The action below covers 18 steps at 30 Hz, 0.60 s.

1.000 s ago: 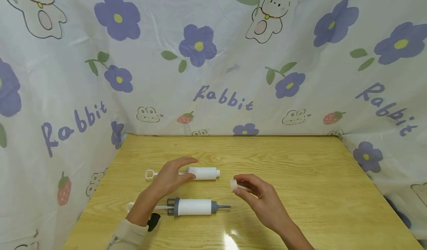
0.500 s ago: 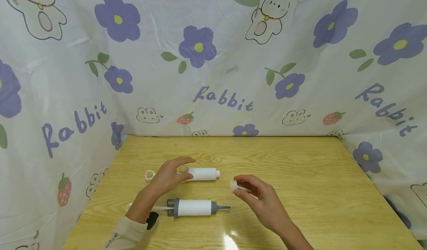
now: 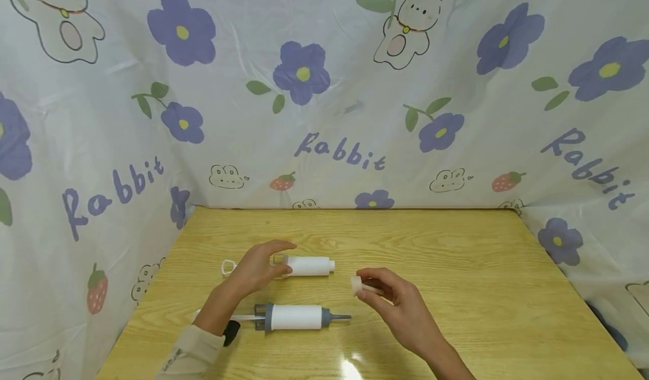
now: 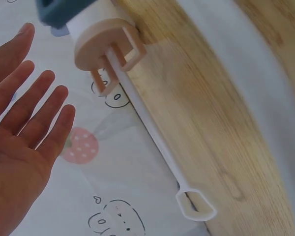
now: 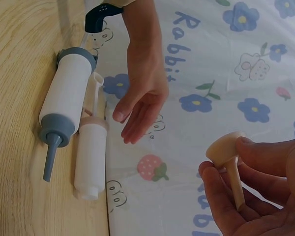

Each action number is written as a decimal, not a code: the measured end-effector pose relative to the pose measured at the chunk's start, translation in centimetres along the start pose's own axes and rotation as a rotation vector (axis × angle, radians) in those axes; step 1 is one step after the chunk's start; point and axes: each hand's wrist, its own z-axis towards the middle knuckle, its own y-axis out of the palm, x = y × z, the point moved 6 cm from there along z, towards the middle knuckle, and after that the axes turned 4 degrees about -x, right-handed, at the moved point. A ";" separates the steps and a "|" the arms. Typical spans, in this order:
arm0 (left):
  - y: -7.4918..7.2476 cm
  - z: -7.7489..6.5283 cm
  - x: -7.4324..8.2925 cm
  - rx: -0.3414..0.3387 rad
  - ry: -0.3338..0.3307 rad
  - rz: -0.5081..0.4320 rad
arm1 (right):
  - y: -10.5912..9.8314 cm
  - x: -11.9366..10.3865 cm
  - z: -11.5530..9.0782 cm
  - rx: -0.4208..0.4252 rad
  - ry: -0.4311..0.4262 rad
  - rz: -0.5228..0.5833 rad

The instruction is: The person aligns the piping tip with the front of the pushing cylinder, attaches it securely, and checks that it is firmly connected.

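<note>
My right hand (image 3: pixel 400 306) pinches a beige nozzle (image 5: pixel 226 147) by its round cap, between thumb and fingers; the narrow tube points back toward the palm. My left hand (image 3: pixel 258 267) hovers with its fingers spread and slightly bent, apart from everything in both wrist views. Below it in the head view lies a white syringe-like tube (image 3: pixel 309 265) with a beige collar (image 4: pixel 105 44) and a rod ending in a loop handle (image 4: pixel 195 205). Nearer me lies a larger white syringe-like tube (image 3: pixel 296 317) with grey ends and a grey nozzle (image 3: pixel 339 317). My left forearm hides part of its rod.
Both tubes lie on a wood-grain table (image 3: pixel 456 244). A printed curtain (image 3: pixel 324 115) hangs along the back and sides. A black strap piece (image 3: pixel 231 333) is at my left wrist, beside the beige sleeve (image 3: pixel 195 352).
My left hand has drawn slightly left, away from the smaller tube, so its collar end shows more. My right hand stays nearly still with the nozzle.
</note>
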 end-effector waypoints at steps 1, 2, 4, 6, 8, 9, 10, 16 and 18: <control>0.1 0.1 -0.1 -0.005 -0.006 0.001 | 0.0 0.0 0.0 0.002 0.001 0.001; 0.1 0.1 -0.2 -0.010 -0.011 0.005 | 0.0 0.0 -0.1 0.003 0.002 0.001; 0.3 0.2 -0.5 -0.018 -0.021 0.010 | -0.1 0.0 -0.1 0.004 0.003 0.000; 0.4 0.3 -0.7 -0.020 -0.028 0.019 | -0.1 0.1 -0.2 0.003 0.004 0.001; 0.5 0.4 -1.0 -0.021 -0.030 0.028 | 0.0 0.1 -0.2 0.002 0.004 0.001; 0.6 0.4 -1.2 -0.021 -0.031 0.032 | 0.0 0.1 -0.2 0.002 0.004 0.002; 0.6 0.4 -1.3 -0.022 -0.030 0.035 | 0.0 0.2 -0.2 0.001 0.004 0.003; 0.8 0.4 -1.7 -0.028 -0.044 0.039 | 0.0 0.3 -0.4 -0.007 0.001 0.012; 0.9 0.4 -2.0 -0.032 -0.057 0.044 | 0.0 0.3 -0.4 -0.008 0.000 0.016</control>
